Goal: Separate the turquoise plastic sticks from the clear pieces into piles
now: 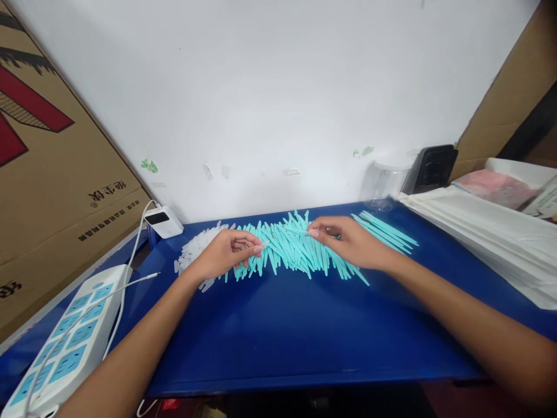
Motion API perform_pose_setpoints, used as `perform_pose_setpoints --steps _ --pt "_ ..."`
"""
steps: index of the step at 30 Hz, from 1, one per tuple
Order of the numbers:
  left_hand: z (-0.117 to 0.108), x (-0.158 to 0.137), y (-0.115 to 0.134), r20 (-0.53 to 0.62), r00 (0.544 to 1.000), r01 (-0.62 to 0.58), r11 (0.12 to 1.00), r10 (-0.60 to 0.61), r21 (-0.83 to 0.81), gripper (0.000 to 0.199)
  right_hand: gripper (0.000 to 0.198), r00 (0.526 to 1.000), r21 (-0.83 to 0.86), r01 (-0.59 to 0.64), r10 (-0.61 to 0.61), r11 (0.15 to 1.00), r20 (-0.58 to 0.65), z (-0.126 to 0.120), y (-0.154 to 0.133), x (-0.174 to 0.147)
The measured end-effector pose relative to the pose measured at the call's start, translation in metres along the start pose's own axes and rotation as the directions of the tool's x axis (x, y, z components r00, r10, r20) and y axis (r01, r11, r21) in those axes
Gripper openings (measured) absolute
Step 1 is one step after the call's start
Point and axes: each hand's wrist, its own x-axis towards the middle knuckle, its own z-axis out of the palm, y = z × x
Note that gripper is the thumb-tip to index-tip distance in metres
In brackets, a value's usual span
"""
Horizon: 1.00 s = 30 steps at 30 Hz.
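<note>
My left hand (pixel 230 252) is closed in a pinch on a small translucent piece that looks like a clear cap (pixel 264 245). Between the thumb and fingers of my right hand (pixel 342 238) is a slim teal stick (pixel 296 231), pointing left toward that piece but apart from it. Below both hands spreads a heap of similar teal sticks (pixel 300 255), partly hidden by the fingers. A pile of translucent white pieces (pixel 195 247) lies to the left, partly behind my left hand. Beyond my right wrist, several teal sticks (pixel 387 231) lie roughly side by side.
A white power strip (pixel 82 331) with cables and a white device (pixel 164 222) are at left. A clear jar (pixel 387 183), a black object (pixel 435 167) and stacked white sheets or bags (pixel 487 238) stand right. Cardboard (pixel 65 145) and a white wall bound the blue table (pixel 287 337).
</note>
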Motion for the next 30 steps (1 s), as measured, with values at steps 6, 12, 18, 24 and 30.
perform_pose_setpoints --steps 6,12,18,24,30 --pt "0.01 0.001 0.0 -0.039 0.999 0.015 0.999 -0.017 -0.049 0.035 0.035 0.999 0.044 0.003 -0.004 0.999 0.033 0.005 0.001 -0.001" --pt "0.015 0.001 0.004 -0.004 1.0 0.013 0.997 -0.013 -0.073 0.035 0.033 0.999 0.073 -0.013 0.011 0.997 0.03 0.005 -0.002 -0.002" --pt "0.016 0.001 0.005 -0.002 1.0 0.023 0.998 -0.023 -0.059 0.037 0.03 0.999 0.085 -0.029 0.025 0.996 0.047 0.007 -0.003 -0.003" --pt "0.019 -0.001 0.009 0.009 1.0 0.006 0.997 -0.006 -0.081 0.036 0.028 0.998 0.097 -0.029 0.023 0.995 0.06 0.01 -0.005 -0.003" --pt "0.038 -0.002 0.003 0.002 1.0 0.001 0.986 -0.001 -0.169 0.036 0.027 0.995 0.119 -0.009 -0.003 0.993 0.1 0.025 -0.007 -0.006"
